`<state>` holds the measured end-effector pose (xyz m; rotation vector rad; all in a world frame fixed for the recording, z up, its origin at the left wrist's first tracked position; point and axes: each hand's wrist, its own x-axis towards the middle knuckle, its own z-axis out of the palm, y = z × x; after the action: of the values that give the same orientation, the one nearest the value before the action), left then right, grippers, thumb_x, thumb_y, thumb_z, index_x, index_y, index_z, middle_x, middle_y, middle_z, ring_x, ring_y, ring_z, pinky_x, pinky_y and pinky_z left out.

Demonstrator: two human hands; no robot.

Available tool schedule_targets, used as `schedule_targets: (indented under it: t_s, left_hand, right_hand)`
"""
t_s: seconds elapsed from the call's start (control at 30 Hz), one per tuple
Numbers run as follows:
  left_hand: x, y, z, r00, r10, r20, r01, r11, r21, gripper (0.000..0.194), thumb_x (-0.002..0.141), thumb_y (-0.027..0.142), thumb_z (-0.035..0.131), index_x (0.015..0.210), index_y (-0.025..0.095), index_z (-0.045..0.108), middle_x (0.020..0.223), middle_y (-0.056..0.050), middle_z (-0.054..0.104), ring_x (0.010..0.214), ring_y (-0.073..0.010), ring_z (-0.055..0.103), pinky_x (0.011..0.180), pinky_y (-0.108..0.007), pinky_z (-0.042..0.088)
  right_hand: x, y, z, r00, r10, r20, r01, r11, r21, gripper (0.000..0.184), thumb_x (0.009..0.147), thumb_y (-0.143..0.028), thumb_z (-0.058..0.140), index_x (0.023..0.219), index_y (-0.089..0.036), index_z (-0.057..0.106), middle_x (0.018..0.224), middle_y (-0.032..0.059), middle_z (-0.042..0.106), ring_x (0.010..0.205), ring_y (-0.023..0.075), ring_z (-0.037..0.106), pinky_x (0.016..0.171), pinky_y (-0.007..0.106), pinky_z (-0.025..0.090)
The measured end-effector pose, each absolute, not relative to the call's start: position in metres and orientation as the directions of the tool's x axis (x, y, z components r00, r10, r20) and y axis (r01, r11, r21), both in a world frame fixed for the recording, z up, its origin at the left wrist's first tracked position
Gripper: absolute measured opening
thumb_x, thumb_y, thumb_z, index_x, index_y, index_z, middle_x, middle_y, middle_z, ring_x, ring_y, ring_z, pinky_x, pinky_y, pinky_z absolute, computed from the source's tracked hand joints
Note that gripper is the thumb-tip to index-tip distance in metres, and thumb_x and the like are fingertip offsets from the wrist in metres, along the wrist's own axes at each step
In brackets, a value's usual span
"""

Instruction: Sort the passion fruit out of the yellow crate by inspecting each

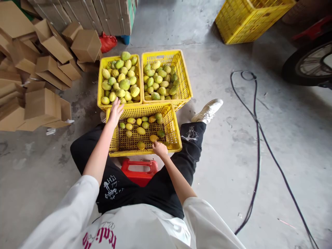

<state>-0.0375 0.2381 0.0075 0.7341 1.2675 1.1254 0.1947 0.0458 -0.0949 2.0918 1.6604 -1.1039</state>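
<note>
A yellow plastic crate (145, 151) stands between my legs, with several yellow-green oval fruits (140, 130) spread over its perforated floor. My left hand (116, 111) is at this crate's far left corner, fingers stretched out and close to the fruit of the crate behind; no fruit shows in it. My right hand (160, 149) is at the near rim with fingers curled, just below a yellow-orange fruit (154, 138). What the curled fingers hold, if anything, is hidden. Behind stand a heaped left crate (99, 83) and a partly filled right crate (185, 76) of similar fruit.
A red plastic stool (140, 176) is between my thighs. Open cardboard boxes (43, 107) pile up on the left, near a red bag (107, 42). Another yellow crate (233, 26) stands far right, near a wheel (308, 64). A black cable (258, 138) lies on the floor.
</note>
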Motion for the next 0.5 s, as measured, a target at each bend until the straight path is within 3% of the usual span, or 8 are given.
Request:
schedule_targets:
  t_s: [0.03,0.1,0.13,0.2,0.27,0.4,0.5]
  left_hand:
    - [-0.042,0.222,-0.006,-0.075,0.92,-0.384,-0.08,0.378,0.922,0.041,0.099,0.027,0.057,0.138,0.029,0.071,0.168,-0.006,0.057,0.159,-0.025,0.05,0.133,-0.044,0.036]
    - [-0.049,0.178,-0.037,-0.031,0.867,-0.497,0.276,0.486,0.83,0.028,0.094,0.03,0.066,0.12,0.029,0.077,0.162,-0.006,0.063,0.165,-0.0228,0.041,0.137,-0.04,0.028]
    - [-0.052,0.155,-0.052,-0.014,0.824,-0.567,0.335,0.538,0.774,0.018,0.09,0.03,0.072,0.106,0.027,0.079,0.156,-0.009,0.068,0.165,-0.0262,0.043,0.137,-0.041,0.026]
    - [-0.055,0.113,-0.075,-0.024,0.736,-0.677,0.396,0.628,0.67,0.007,0.079,0.025,0.08,0.08,0.025,0.074,0.136,-0.016,0.079,0.161,-0.0373,0.047,0.136,-0.051,0.028]
    - [-0.054,0.087,-0.09,-0.032,0.664,-0.747,0.438,0.682,0.587,0.017,0.071,0.022,0.083,0.068,0.025,0.066,0.122,-0.017,0.083,0.161,-0.0424,0.047,0.134,-0.056,0.03]
    - [-0.044,0.078,-0.106,0.018,0.627,-0.779,0.471,0.682,0.56,0.006,0.077,0.024,0.078,0.075,0.027,0.073,0.129,-0.014,0.082,0.158,-0.0367,0.051,0.135,-0.044,0.028]
    - [-0.037,0.08,-0.115,0.049,0.594,-0.803,0.5,0.682,0.534,0.007,0.076,0.022,0.078,0.071,0.025,0.073,0.122,-0.017,0.083,0.152,-0.0405,0.058,0.132,-0.045,0.032]
  right_hand:
    - [0.195,0.046,-0.094,0.062,0.722,-0.689,0.912,-0.321,-0.255,0.04,0.114,-0.033,0.041,0.132,-0.02,0.074,0.138,0.0156,0.077,0.125,0.0311,0.075,0.095,0.034,0.054]
    - [0.195,0.047,-0.093,0.062,0.716,-0.695,0.909,-0.328,-0.257,0.039,0.113,-0.032,0.042,0.133,-0.019,0.074,0.137,0.0161,0.077,0.125,0.0313,0.075,0.096,0.034,0.054]
    - [0.195,0.047,-0.093,0.062,0.71,-0.701,0.907,-0.333,-0.257,0.039,0.113,-0.032,0.043,0.133,-0.019,0.074,0.137,0.0166,0.077,0.125,0.0316,0.075,0.096,0.034,0.054]
    - [0.195,0.048,-0.094,0.06,0.694,-0.717,0.905,-0.341,-0.255,0.04,0.112,-0.032,0.043,0.135,-0.019,0.073,0.138,0.0175,0.076,0.127,0.0323,0.074,0.098,0.035,0.054]
    - [0.196,0.049,-0.096,0.057,0.67,-0.74,0.902,-0.353,-0.25,0.042,0.111,-0.032,0.043,0.137,-0.018,0.073,0.141,0.0187,0.075,0.131,0.0332,0.073,0.102,0.037,0.054]
    - [0.2,0.055,-0.11,0.029,0.6,-0.799,0.884,-0.389,-0.26,0.041,0.108,-0.032,0.051,0.138,-0.016,0.073,0.142,0.0214,0.074,0.135,0.0365,0.07,0.108,0.043,0.054]
    - [0.205,0.06,-0.126,-0.049,0.556,-0.83,0.836,-0.432,-0.339,0.033,0.099,-0.026,0.063,0.127,-0.016,0.079,0.129,0.0192,0.08,0.127,0.0359,0.074,0.106,0.044,0.056]
